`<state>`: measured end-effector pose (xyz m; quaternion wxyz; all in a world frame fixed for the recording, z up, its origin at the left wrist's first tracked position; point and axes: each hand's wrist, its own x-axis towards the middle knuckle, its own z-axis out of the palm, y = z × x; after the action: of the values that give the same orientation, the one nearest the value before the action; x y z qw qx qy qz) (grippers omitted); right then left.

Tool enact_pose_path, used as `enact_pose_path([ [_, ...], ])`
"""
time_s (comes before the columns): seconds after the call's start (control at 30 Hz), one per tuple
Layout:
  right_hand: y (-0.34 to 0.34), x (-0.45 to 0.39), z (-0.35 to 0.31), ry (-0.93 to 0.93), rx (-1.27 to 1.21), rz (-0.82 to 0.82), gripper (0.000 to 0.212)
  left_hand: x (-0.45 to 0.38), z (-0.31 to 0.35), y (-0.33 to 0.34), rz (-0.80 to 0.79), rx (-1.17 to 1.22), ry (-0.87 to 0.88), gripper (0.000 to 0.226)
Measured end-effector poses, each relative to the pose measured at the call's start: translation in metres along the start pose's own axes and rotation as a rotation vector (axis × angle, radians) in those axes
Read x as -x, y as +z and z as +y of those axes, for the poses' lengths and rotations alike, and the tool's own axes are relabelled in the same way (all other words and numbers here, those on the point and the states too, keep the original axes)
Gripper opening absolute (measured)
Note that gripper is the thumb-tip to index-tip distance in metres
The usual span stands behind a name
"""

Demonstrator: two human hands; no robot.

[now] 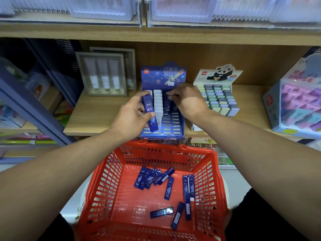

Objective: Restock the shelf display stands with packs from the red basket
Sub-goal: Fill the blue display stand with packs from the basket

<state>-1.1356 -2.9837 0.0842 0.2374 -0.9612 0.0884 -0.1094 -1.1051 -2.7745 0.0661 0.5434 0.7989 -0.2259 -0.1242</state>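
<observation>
The red basket sits nearest, with about twelve blue packs loose on its floor. Above it, the left hand curls its fingers round one blue pack before the blue display stand. The right hand bends its fingertips into the stand's slots; whether it pinches anything is unclear.

Open slots in blue stand front rows; white packs fill the back left

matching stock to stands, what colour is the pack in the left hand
Dark blue with white print, held in the left hand: the pack shows best in the head view.
</observation>
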Motion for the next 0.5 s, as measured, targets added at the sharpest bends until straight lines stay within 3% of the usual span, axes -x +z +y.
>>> enact_pose_path([
  [0.2, -0.004, -0.003, -0.008, 0.105, -0.026, 0.002, 0.018, 0.000, -0.004, 0.000, -0.002, -0.001, -0.004, 0.064],
  [0.3, -0.008, -0.003, -0.010, 0.099, 0.023, -0.085, 0.020, 0.001, -0.004, 0.000, 0.001, 0.003, -0.012, 0.063],
  [0.5, -0.016, 0.002, -0.012, 0.047, 0.069, -0.044, 0.019, 0.004, 0.008, -0.001, 0.021, -0.014, -0.004, 0.069],
])
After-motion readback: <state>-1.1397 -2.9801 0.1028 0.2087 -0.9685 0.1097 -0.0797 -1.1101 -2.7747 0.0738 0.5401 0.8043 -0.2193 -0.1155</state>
